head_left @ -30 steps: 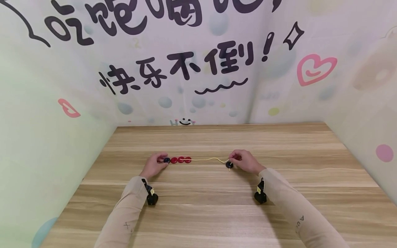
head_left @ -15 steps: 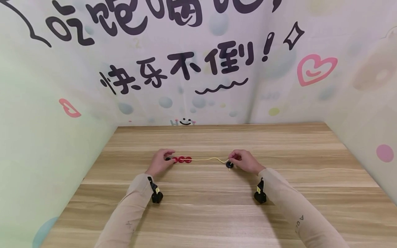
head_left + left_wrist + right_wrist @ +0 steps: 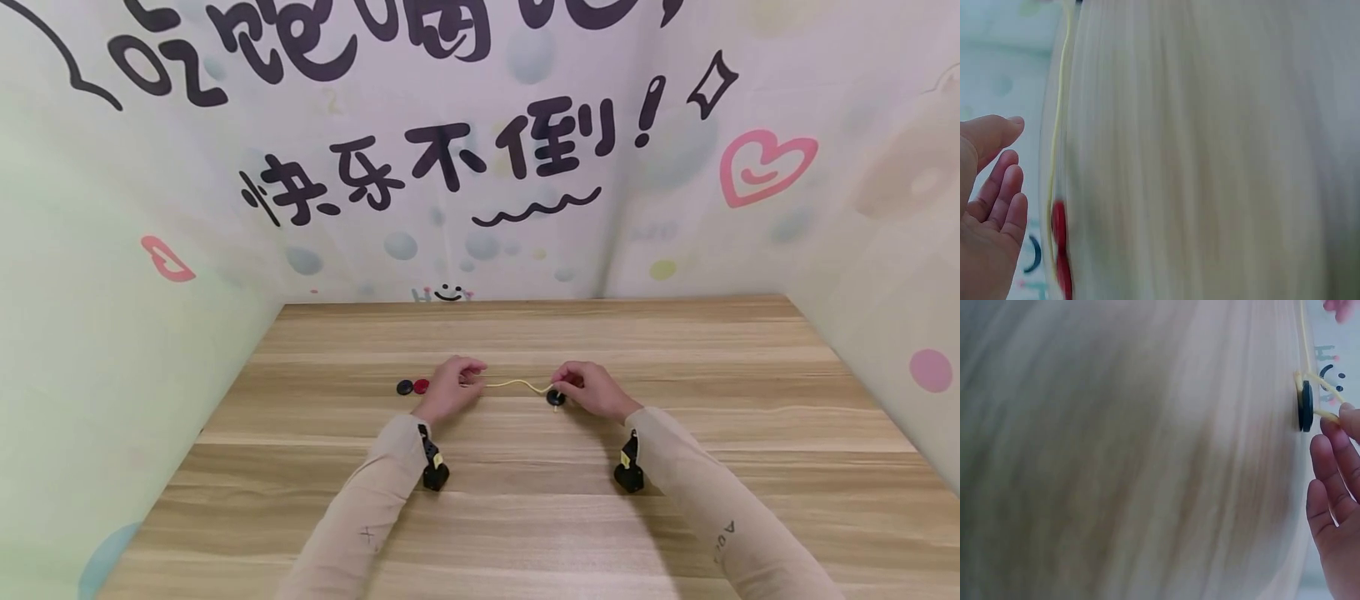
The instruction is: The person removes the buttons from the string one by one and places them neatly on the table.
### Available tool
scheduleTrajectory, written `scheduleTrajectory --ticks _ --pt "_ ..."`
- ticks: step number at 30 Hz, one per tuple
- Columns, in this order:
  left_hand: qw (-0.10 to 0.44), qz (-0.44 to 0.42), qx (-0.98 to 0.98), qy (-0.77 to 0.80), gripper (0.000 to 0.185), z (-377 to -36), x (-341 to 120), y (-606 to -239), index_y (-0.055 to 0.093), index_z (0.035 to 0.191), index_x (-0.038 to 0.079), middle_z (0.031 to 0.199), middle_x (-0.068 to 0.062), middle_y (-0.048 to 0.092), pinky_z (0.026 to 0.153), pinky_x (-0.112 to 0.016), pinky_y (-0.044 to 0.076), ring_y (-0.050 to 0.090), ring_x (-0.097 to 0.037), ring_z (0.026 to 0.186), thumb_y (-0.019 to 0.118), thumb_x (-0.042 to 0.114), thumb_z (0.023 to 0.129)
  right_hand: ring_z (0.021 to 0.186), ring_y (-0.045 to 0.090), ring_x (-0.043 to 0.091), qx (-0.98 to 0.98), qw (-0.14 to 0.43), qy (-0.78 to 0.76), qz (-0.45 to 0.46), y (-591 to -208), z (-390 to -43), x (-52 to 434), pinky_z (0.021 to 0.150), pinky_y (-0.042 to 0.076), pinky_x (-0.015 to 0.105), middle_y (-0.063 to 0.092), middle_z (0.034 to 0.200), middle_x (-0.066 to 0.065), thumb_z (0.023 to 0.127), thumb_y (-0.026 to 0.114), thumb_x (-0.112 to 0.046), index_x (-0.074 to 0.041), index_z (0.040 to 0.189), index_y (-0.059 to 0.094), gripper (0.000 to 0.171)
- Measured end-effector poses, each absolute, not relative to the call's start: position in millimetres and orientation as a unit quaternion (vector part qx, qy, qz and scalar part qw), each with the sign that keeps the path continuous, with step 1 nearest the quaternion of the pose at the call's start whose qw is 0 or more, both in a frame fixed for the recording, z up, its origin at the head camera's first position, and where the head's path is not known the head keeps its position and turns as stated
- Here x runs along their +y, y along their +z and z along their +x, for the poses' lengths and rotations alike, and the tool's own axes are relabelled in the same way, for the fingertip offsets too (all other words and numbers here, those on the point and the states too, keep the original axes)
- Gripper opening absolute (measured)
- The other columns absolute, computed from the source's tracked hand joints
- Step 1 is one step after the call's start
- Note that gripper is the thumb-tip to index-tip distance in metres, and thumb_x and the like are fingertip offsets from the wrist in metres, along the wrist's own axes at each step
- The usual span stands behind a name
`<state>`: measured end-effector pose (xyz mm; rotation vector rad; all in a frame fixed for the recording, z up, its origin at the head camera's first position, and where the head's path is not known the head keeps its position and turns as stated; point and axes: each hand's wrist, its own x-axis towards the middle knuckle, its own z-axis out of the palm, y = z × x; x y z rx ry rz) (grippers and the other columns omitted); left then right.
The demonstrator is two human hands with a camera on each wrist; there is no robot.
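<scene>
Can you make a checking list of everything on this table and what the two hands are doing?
Surface: wooden table, pale planks.
Job's things: yellow string; black button threaded on it; red button and dark button lying flat.
Clutter: nothing seen.
Hands: left hand over the string, fingers relaxed in the wrist view; right hand pinches the string's end.
Cables: nothing seen.
Surroundings: cartoon-printed walls on three sides.

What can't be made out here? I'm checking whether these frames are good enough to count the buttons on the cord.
- Head view: the left hand covers part of the yellow cord; any buttons under it are hidden.
- Left wrist view: motion blur smears the red buttons, so no count.
- Right wrist view: the frame edge cuts off the right hand; its grip on the cord beside the dark button is unclear.
</scene>
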<state>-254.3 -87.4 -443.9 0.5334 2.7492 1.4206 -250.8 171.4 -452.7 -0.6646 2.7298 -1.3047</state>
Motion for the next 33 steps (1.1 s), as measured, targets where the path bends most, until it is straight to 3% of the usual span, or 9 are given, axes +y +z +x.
scheduleTrajectory --ticks 9,16,20,24,33 --pt "-0.003 0.243 0.858 0.452 0.029 -246 -38 -450 0.060 0.105 -0.005 0.100 -0.015 0.059 0.083 -0.032 0.044 0.055 -0.025 0.093 0.064 0.000 0.077 0.070 0.054 0.014 0.878 0.017 -0.424 -0.223 -450 -249 167 0.063 0.045 0.025 0.061 0.081 0.003 0.084 0.059 -0.007 -0.005 0.087 0.063 0.005" --pt "0.002 0.236 0.862 0.449 0.028 -246 -15 -453 0.061 0.103 -0.003 0.099 -0.014 0.059 0.082 -0.033 0.044 0.056 -0.026 0.092 0.067 0.003 0.077 0.070 0.053 0.012 0.873 0.014 -0.431 -0.226 -451 -250 167 0.062 0.045 0.024 0.061 0.081 0.003 0.084 0.059 -0.007 -0.004 0.086 0.063 0.005" --pt "0.033 0.224 0.854 0.469 0.027 -245 -11 -454 0.061 0.104 -0.003 0.099 -0.014 0.061 0.080 -0.028 0.045 0.057 -0.024 0.090 0.065 0.002 0.078 0.072 0.053 0.013 0.870 0.016 -0.436 -0.228 -451 -250 167 0.064 0.045 0.025 0.062 0.082 0.004 0.084 0.059 -0.007 -0.004 0.086 0.063 0.005" --pt "0.053 0.223 0.848 0.478 0.021 -242 -9 -453 0.063 0.099 -0.002 0.092 -0.011 0.063 0.073 -0.022 0.046 0.059 -0.017 0.083 0.064 0.002 0.078 0.073 0.053 0.015 0.867 0.018 -0.440 -0.232 -450 -249 168 0.064 0.044 0.026 0.062 0.082 0.004 0.084 0.059 -0.007 -0.004 0.086 0.062 0.005" --pt "0.028 0.220 0.860 0.459 0.007 -242 -10 -454 0.064 0.084 0.001 0.077 -0.004 0.062 0.063 -0.018 0.043 0.054 -0.009 0.069 0.064 0.007 0.081 0.075 0.054 0.015 0.870 0.015 -0.437 -0.227 -448 -249 167 0.065 0.045 0.026 0.063 0.082 0.004 0.084 0.059 -0.007 -0.004 0.087 0.062 0.005"
